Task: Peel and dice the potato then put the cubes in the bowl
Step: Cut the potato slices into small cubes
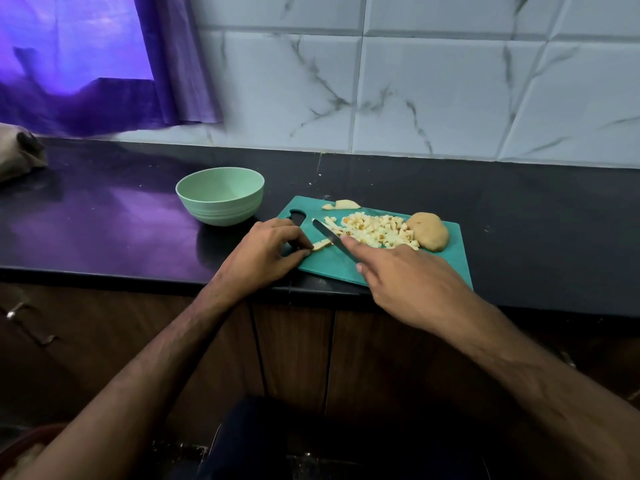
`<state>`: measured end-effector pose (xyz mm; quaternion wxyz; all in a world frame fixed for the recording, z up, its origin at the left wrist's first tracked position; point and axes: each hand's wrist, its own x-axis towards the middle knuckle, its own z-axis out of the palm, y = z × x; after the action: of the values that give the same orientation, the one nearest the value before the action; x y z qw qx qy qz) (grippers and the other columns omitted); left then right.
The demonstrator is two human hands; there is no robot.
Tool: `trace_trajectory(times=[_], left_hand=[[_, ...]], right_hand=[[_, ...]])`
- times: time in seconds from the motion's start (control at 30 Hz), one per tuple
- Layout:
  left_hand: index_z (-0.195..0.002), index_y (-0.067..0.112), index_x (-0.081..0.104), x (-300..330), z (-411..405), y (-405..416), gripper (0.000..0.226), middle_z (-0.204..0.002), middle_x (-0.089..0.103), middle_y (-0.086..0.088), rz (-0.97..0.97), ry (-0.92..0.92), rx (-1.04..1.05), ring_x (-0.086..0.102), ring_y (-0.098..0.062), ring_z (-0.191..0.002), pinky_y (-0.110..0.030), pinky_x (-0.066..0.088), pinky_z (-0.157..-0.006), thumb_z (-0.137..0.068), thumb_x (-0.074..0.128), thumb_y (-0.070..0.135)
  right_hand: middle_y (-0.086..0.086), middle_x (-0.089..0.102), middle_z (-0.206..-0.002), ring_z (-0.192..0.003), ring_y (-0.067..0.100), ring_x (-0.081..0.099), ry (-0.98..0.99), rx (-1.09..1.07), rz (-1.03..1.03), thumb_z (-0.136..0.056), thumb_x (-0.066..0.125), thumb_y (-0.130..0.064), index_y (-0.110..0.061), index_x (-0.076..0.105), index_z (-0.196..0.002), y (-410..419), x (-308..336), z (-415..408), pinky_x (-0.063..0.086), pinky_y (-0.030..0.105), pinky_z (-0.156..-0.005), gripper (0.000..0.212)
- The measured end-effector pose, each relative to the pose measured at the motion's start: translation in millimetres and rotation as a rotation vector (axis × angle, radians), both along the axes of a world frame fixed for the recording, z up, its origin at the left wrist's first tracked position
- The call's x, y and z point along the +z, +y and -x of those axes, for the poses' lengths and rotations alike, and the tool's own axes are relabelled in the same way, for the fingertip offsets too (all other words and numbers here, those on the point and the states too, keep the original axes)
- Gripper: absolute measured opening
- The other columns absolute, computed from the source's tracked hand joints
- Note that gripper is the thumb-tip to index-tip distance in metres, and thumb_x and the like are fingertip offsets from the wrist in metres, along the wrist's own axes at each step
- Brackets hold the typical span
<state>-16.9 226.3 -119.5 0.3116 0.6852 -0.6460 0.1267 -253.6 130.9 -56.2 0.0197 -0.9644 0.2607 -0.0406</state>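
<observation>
Our left hand (268, 249) pinches a potato strip (321, 244) on the board (446, 268), steadying it for the knife (332, 237) gripped in our right hand (412, 282); cubes (377, 230) wait right of it, the bowl (220, 195) left of the board.

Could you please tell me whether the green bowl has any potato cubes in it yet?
Empty: the bowl's visible interior is bare, and the cubes lie on the board.

Pale mint-green bowl (220, 196) ringed with fine grooves, teal cutting board (440, 263), creamy-yellow potato cubes (377, 230) flecked brown, tan unpeeled potato (428, 231), glossy black surface (104, 216) tinged purple, violet curtain (104, 60), white grey-veined marble-pattern wall tiles (433, 88), dark brown wood-grain cabinets (294, 351).
</observation>
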Motion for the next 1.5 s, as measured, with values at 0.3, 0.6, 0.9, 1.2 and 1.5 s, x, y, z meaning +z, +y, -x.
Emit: trace_trajectory(times=[0.3, 0.6, 0.9, 1.2, 1.5], left_hand=[[-0.095, 0.021, 0.079, -1, -3, -2, 0.01, -0.091, 0.071, 0.01, -0.006, -0.008, -0.021, 0.064, -0.003, -0.085, -0.013, 0.047, -0.077, -0.086, 0.081, 0.018], [-0.097, 0.034, 0.07, -1, -1, 0, 0.015, -0.087, 0.065, 0.017, -0.004, -0.005, 0.04, 0.062, -0.003, -0.086, -0.045, 0.05, -0.075, -0.086, 0.079, 0.028], [-0.108, 0.02, 0.053, 1, 4, 1, 0.038, -0.084, 0.071, 0.012, 0.042, 0.129, -0.006, 0.068, -0.008, -0.081, -0.037, 0.055, -0.076, -0.084, 0.082, 0.019], [-0.106, 0.021, 0.052, 1, 4, 1, 0.039, -0.08, 0.067, 0.012, 0.042, 0.139, 0.012, 0.066, -0.007, -0.078, -0.034, 0.053, -0.073, -0.083, 0.084, 0.019], [-0.106, 0.022, 0.053, -1, 1, 0, 0.039, -0.083, 0.07, 0.01, 0.062, 0.113, -0.004, 0.068, -0.006, -0.08, -0.028, 0.051, -0.073, -0.083, 0.084, 0.017]], right_hand=[[-0.006, 0.046, -0.078, -0.067, 0.007, 0.043, 0.046, 0.023, 0.005, -0.111, 0.026, -0.039, -0.042, 0.006, -0.161, 12, -16, -2, 0.042, 0.031, -0.064, 0.054], [-0.008, 0.042, -0.078, -0.068, 0.006, 0.042, 0.022, 0.034, -0.015, -0.111, 0.027, -0.039, -0.046, 0.012, -0.16, 3, -2, -10, 0.031, 0.03, -0.055, 0.051], [-0.006, 0.043, -0.077, -0.066, 0.007, 0.041, 0.064, 0.035, -0.005, -0.111, 0.027, -0.038, -0.041, 0.005, -0.161, 16, -19, -10, 0.041, 0.031, -0.063, 0.055], [-0.007, 0.046, -0.079, -0.067, 0.005, 0.044, 0.03, 0.059, -0.039, -0.111, 0.028, -0.038, -0.044, 0.016, -0.16, 9, -1, -10, 0.028, 0.027, -0.052, 0.051], [-0.006, 0.049, -0.079, -0.067, 0.008, 0.048, 0.028, 0.079, -0.013, -0.11, 0.029, -0.039, -0.043, 0.013, -0.16, 14, -21, -18, 0.042, 0.031, -0.061, 0.052]])
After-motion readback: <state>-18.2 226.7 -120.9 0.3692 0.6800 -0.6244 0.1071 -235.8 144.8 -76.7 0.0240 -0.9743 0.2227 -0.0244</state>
